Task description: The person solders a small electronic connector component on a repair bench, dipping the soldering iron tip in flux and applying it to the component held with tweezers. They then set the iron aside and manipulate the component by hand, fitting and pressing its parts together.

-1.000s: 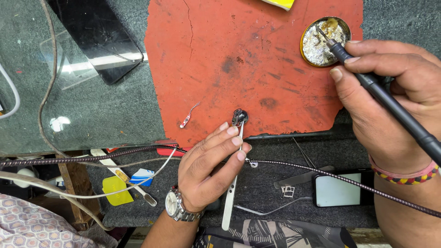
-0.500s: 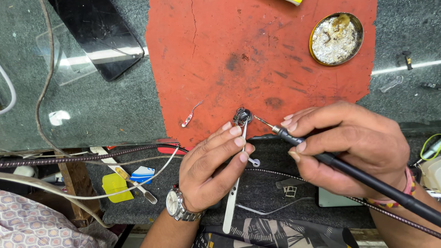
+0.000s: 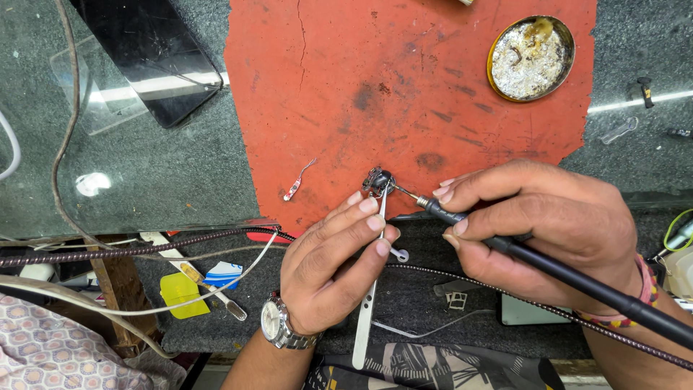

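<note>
A small metal part (image 3: 377, 180) is gripped with tweezers (image 3: 369, 289) by the left hand (image 3: 328, 271) on the red mat (image 3: 404, 94). A soldering iron (image 3: 548, 263), held by the right hand (image 3: 548, 231), is touched to it.

Two bare hands, no gloves, no sleeves showing on either forearm. Left hand (image 3: 328, 271): round wristwatch (image 3: 275, 322) with silver metal case, pale dial and metal band at the wrist. Right hand (image 3: 545, 227): thin beaded bracelet (image 3: 647, 282), pink and red with some yellow, round the wrist. Short plain fingernails, no rings visible.
</note>
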Tool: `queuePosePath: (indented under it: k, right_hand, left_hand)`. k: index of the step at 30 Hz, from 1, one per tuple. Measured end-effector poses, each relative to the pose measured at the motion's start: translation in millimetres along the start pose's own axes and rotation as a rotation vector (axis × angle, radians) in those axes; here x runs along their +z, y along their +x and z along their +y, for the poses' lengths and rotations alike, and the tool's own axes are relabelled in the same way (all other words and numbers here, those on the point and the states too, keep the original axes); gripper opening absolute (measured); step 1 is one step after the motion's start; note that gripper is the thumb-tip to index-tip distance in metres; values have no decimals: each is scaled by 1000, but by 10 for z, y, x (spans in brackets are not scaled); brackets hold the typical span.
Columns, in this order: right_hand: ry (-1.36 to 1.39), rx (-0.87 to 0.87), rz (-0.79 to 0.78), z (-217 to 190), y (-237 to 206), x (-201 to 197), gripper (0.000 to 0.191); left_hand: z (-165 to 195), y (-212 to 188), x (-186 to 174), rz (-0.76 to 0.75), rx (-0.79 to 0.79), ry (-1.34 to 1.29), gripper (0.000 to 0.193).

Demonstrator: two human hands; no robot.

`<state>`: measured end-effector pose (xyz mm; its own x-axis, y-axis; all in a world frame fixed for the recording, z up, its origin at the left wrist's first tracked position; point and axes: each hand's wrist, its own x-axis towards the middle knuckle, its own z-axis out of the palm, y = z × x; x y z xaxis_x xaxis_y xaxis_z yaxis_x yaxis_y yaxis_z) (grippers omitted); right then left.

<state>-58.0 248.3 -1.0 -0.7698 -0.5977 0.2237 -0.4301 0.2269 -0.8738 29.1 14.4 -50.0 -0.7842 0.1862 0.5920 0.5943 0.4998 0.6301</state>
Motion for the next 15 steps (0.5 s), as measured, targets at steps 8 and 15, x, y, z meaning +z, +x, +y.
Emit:
queuePosePath:
  k: [8, 15]
  right_hand:
    - [55, 86, -19, -6, 22, -58, 18]
    - [47, 101, -29, -2, 38, -70, 18]
  left_hand:
    - [6, -4, 10, 5, -9, -11, 24]
    - [9, -6, 2, 0, -11, -5, 25]
